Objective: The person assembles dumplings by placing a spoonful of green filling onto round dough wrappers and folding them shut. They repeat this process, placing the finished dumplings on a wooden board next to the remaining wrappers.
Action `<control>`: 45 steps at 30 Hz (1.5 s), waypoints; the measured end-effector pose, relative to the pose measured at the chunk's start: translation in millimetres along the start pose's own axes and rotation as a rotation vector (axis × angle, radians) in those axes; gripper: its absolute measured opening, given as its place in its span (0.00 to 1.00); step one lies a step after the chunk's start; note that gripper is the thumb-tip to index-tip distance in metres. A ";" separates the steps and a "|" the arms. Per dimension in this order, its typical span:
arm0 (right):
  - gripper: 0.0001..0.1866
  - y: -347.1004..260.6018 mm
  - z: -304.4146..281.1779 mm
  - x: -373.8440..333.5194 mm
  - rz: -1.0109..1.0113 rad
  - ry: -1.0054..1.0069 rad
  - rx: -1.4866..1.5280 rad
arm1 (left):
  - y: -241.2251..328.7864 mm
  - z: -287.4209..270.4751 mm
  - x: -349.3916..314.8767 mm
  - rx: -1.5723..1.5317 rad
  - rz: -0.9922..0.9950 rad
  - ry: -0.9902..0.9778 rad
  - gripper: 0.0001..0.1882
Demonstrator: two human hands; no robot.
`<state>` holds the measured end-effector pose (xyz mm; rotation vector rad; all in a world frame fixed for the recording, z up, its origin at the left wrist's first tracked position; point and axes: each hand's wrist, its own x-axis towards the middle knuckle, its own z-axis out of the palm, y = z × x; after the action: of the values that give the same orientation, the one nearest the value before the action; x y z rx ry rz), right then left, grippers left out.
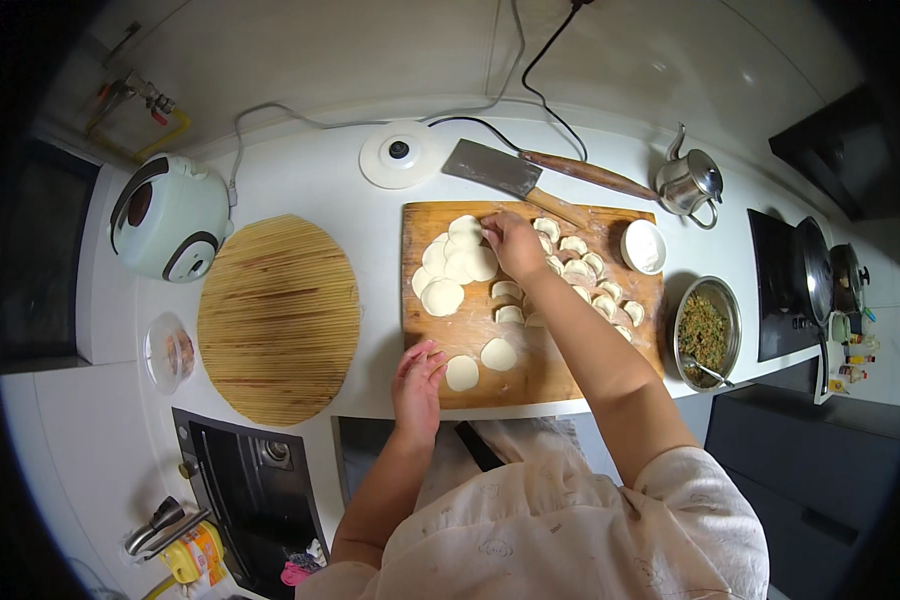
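Note:
Flat round dough wrappers point(454, 262) lie overlapping on the left of a floury wooden cutting board point(620, 212). My right hand point(513, 243) reaches across the board, and its closed fingertips pinch the edge of a wrapper at the top of that pile. At the board's front left edge is my left hand point(418, 388), loosely curled with fingers apart, and nothing shows in it. Beside it are two separate wrappers, one left point(462, 373) and one right point(499, 354). Folded dumplings point(576, 271) fill the board's right half, some hidden under my right forearm.
A cleaver point(492, 167) rests at the board's back edge, near a rolling pin point(590, 175). To the right stand a small white bowl point(643, 247), a metal bowl of chopped filling point(703, 330) and a kettle point(689, 182). A round slatted mat point(278, 320) lies left, near a rice cooker point(170, 215).

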<state>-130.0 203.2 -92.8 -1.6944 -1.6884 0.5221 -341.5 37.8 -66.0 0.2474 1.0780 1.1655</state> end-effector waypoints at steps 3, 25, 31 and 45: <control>0.08 -0.4 13.9 25.5 0.115 -0.071 -0.052 | 4.9 -5.3 2.6 -0.036 0.010 0.016 0.10; 0.08 -0.9 25.4 39.3 0.271 -0.265 -0.090 | 7.7 -20.6 -0.4 -0.067 -0.013 0.064 0.10; 0.05 -6.4 1.4 4.6 -0.221 -0.215 0.040 | 3.4 -14.0 -1.3 -0.091 -0.039 0.034 0.09; 0.21 -22.6 -6.3 -6.4 -0.253 -0.184 -0.126 | -11.1 -6.7 1.0 -0.112 -0.182 0.003 0.13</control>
<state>-142.1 194.1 -73.8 -1.5250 -2.0721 0.4717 -339.9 31.4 -77.3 0.0586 1.0121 1.0583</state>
